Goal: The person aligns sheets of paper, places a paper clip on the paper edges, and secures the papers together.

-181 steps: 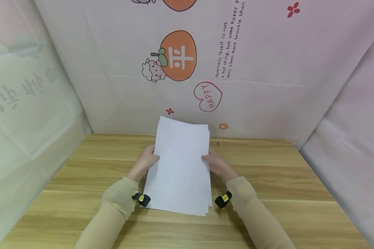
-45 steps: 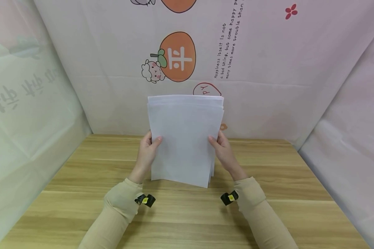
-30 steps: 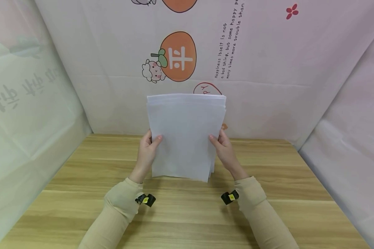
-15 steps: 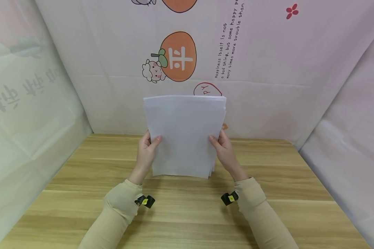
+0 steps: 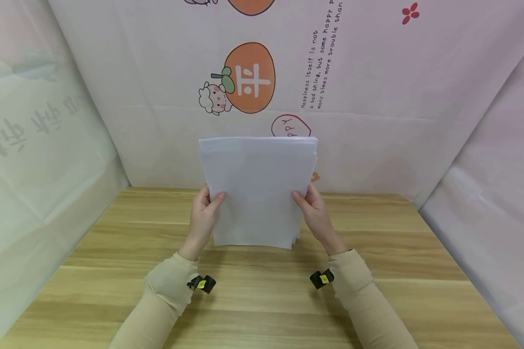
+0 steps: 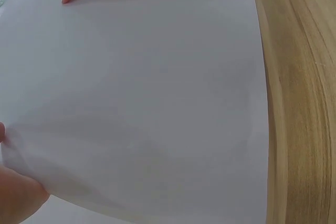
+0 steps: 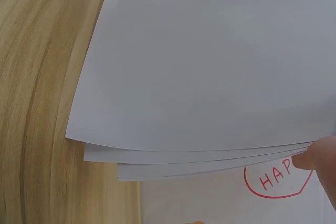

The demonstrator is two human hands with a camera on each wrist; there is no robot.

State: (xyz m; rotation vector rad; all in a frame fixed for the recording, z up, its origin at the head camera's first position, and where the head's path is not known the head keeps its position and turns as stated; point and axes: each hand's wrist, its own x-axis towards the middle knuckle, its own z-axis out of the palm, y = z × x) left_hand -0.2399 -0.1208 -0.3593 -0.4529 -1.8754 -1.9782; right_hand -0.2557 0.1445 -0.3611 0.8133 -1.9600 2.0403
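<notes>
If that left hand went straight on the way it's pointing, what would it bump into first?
The left hand already grips the paper stack, so that comes first. Beyond it, the printed cloth backdrop looks next in line, though the head view leaves its depth unclear.

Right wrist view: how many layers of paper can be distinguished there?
3: the front sheet, a middle sheet behind it, and a back sheet showing lowest. More may be hidden.

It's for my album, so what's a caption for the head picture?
Left hand and right hand grip paper by its sides in front of a cartoon backdrop.
</notes>
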